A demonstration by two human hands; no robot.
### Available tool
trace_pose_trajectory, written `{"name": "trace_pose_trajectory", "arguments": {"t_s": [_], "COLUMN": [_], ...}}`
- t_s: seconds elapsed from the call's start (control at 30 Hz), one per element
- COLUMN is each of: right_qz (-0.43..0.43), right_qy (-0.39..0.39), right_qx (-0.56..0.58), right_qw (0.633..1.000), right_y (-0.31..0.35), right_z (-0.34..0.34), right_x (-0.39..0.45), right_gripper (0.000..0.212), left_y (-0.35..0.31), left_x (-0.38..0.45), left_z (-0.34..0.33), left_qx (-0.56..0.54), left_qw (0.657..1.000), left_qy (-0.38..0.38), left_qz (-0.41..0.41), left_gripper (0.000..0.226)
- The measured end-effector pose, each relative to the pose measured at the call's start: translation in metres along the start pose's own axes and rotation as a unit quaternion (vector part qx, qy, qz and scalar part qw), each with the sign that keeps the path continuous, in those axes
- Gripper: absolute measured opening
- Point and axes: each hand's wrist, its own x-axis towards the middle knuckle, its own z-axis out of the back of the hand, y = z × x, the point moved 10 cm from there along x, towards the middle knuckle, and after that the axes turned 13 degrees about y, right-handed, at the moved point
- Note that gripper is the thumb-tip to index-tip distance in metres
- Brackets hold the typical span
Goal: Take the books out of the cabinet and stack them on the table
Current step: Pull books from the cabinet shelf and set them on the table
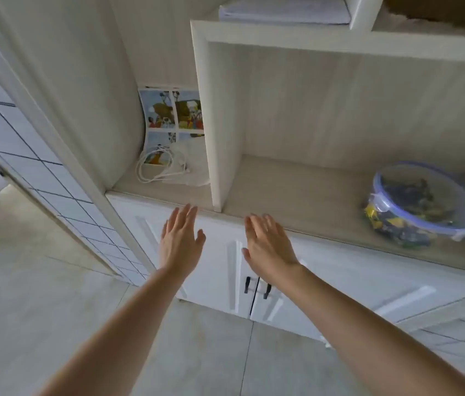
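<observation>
Now both arms reach forward toward the white cabinet (311, 275), and both hands are empty. The left hand (178, 244) has its fingers straight and close together, with the tips near the front edge of the open shelf (282, 195). The right hand (268, 247) is just beside it, also flat and relaxed, and it holds nothing. Below the hands the 2 lower doors (214, 270) are closed, and their 2 dark handles (257, 285) are partly hidden by the right wrist. A stack of white books or papers (285, 10) lies flat in the upper compartment, well apart from both hands. In the narrow left compartment a picture sheet (174, 112) leans on the back wall, and a white cable (159, 167) lies in front of it. On the right of the open shelf stands a clear round container (422, 204) with a blue rim, full of small colored pieces.
</observation>
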Motion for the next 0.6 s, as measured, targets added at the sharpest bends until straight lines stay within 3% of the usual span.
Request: {"name": "trace_pose_trajectory", "arguments": {"t_s": [0.13,0.3,0.37,0.4,0.53,0.6], "right_qz": [-0.008,0.027,0.054,0.06,0.078,0.088], "right_qy": [0.007,-0.051,-0.022,0.003,-0.024,0.007], "right_qx": [-0.017,0.007,-0.001,0.008,0.068,0.13], "right_qw": [1.0,0.998,0.998,0.998,0.994,0.988], "right_y": [-0.005,-0.003,0.003,0.005,0.015,0.019], "right_z": [-0.016,-0.006,-0.007,-0.009,0.003,0.002], "right_x": [0.01,0.009,0.009,0.01,-0.002,-0.007], "right_gripper": [0.069,0.074,0.073,0.07,0.035,0.03], "left_y": [0.002,0.004,0.002,0.001,0.001,0.002], "left_x": [0.009,0.008,0.006,0.004,-0.005,-0.012], "left_z": [-0.024,-0.027,-0.029,-0.03,-0.024,-0.018], "left_qx": [0.061,0.057,0.061,0.059,0.05,0.057], "left_qw": [0.997,0.998,0.998,0.998,0.998,0.997], "left_qy": [0.045,0.006,-0.002,-0.003,-0.025,-0.044], "left_qz": [0.002,-0.008,-0.01,-0.01,0.003,0.001], "left_gripper": [0.065,0.067,0.066,0.064,0.053,0.046]}}
